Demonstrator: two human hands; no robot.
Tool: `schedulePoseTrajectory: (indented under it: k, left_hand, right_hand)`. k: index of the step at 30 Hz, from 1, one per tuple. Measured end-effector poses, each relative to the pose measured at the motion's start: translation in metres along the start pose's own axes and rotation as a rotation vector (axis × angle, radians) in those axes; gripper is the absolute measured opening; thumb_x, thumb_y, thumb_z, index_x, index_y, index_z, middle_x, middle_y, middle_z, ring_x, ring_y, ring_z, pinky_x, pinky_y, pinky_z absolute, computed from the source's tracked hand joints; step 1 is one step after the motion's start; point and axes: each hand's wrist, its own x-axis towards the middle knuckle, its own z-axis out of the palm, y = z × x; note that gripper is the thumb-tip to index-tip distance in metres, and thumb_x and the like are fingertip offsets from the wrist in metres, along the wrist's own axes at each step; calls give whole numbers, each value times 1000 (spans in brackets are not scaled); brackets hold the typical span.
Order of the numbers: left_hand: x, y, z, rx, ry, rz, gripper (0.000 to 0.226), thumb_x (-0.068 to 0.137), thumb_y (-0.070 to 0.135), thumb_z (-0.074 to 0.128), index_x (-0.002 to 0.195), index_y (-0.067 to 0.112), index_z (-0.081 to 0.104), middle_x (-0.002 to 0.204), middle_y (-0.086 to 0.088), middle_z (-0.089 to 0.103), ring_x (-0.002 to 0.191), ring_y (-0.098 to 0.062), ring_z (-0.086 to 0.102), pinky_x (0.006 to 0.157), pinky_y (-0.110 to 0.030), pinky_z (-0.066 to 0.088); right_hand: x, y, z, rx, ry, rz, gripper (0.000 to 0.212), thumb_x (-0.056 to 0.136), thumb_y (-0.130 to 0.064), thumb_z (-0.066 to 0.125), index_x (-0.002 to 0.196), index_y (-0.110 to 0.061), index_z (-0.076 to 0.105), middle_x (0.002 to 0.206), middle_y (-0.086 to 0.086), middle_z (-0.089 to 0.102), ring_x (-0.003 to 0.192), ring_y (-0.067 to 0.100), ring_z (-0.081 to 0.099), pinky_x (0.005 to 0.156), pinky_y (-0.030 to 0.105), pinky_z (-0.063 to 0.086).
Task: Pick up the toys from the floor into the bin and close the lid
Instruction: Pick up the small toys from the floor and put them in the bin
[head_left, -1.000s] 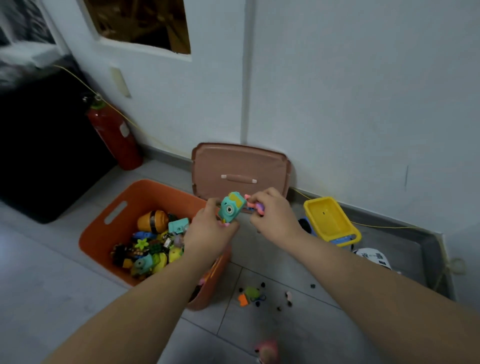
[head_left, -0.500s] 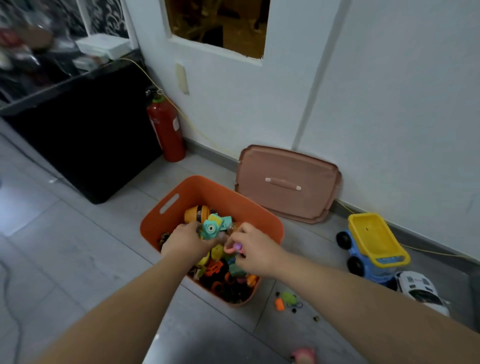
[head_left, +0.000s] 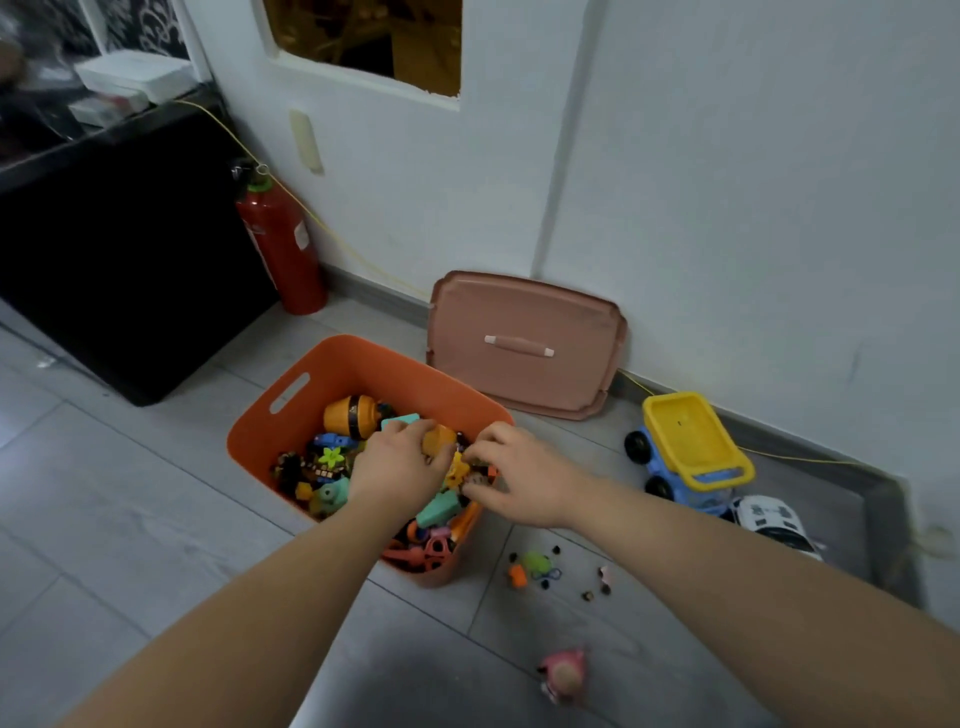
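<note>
The orange bin (head_left: 260, 436) stands on the grey floor, full of several small colourful toys. Both my hands reach into it. My left hand (head_left: 400, 462) lies palm down on the toy pile, its bent fingers against an orange toy (head_left: 439, 439); whatever is under the palm is hidden. My right hand (head_left: 519, 478) hovers at the bin's right rim, finger and thumb tips apart over the toys, with nothing seen between them. The pinkish-brown lid (head_left: 524, 374) leans upright against the wall behind the bin.
Right of the bin, small green and orange toy bits (head_left: 535, 566) lie on the floor, with a pink toy (head_left: 563, 675) nearer me. A blue and yellow dump truck (head_left: 685, 452) and a white car (head_left: 774, 525) sit by the wall. A red extinguisher (head_left: 280, 244) and a black cabinet (head_left: 104, 249) stand left.
Both hands came down from in front of the lid into the bin. The teal camera toy and the pink piece they carried are no longer visible in the hands.
</note>
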Motion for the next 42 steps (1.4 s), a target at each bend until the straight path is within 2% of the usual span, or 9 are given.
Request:
schedulePoseTrajectory:
  k: [13, 17, 22, 26, 28, 31, 34, 37, 42]
  left_hand:
    - [-43, 112, 68, -94, 25, 438, 41, 90, 32, 57, 129, 20, 62, 117, -6, 58, 111, -28, 53, 95, -43, 47]
    - [-57, 115, 100, -112, -35, 449, 38, 93, 30, 58, 130, 21, 61, 122, -3, 55, 117, -23, 51, 99, -36, 44]
    - [-72, 94, 142, 7, -193, 375, 46, 94, 41, 57, 138, 26, 54, 131, -2, 49, 125, -22, 45, 104, -37, 43]
    - [-86, 70, 175, 110, -272, 340, 68, 84, 66, 45, 141, 29, 50, 137, -1, 47, 125, -23, 46, 103, -40, 44]
    - [-96, 60, 192, 199, -332, 350, 82, 76, 78, 34, 144, 34, 44, 142, 1, 42, 129, -22, 42, 105, -39, 42]
    - [-113, 44, 215, 291, -403, 361, 95, 68, 85, 36, 150, 36, 33, 156, -3, 28, 144, -25, 25, 115, -39, 30]
    - [-125, 35, 237, 388, -482, 377, 113, 62, 90, 43, 156, 42, 5, 165, -6, -7, 152, -30, -7, 122, -48, 10]
    - [-131, 31, 255, 465, -535, 376, 129, 57, 93, 51, 153, 42, -18, 159, -9, -34, 146, -36, -32, 121, -57, -3]
    - [-129, 31, 278, 480, -442, 293, 118, 71, 84, 52, 153, 39, -20, 156, -16, -38, 144, -42, -32, 120, -61, 1]
  right_hand:
    - [-116, 86, -25, -164, 47, 153, 62, 94, -56, 56, 144, -21, 46, 146, 11, 39, 132, 30, 41, 108, 43, 40]
    - [-141, 114, -6, -164, 12, 190, 65, 94, -58, 54, 147, -22, 44, 148, 13, 39, 136, 31, 37, 110, 43, 37]
    - [-166, 145, 39, -116, -118, 262, 68, 94, -59, 53, 151, -26, 35, 160, 11, 23, 145, 30, 30, 110, 48, 38]
    - [-178, 158, 73, -105, -180, 281, 67, 95, -59, 52, 151, -27, 33, 163, 10, 16, 146, 31, 27, 112, 50, 37]
    - [-184, 166, 91, -108, -194, 275, 68, 94, -58, 52, 151, -26, 33, 163, 11, 16, 149, 30, 19, 114, 49, 33]
    - [-192, 179, 115, -67, -212, 307, 67, 94, -58, 53, 150, -29, 33, 164, 8, 11, 153, 29, 3, 119, 51, 25]
    - [-195, 191, 132, -55, -202, 396, 69, 93, -58, 54, 152, -33, 28, 166, 7, 4, 153, 36, -3, 121, 53, 17]
    - [-197, 200, 144, -73, -176, 517, 83, 90, -63, 55, 157, -32, 16, 165, 9, -6, 151, 44, -9, 122, 56, 12]
    - [-197, 223, 160, -25, -200, 655, 100, 86, -73, 51, 158, -32, -5, 164, 12, -21, 148, 47, -17, 122, 56, 4]
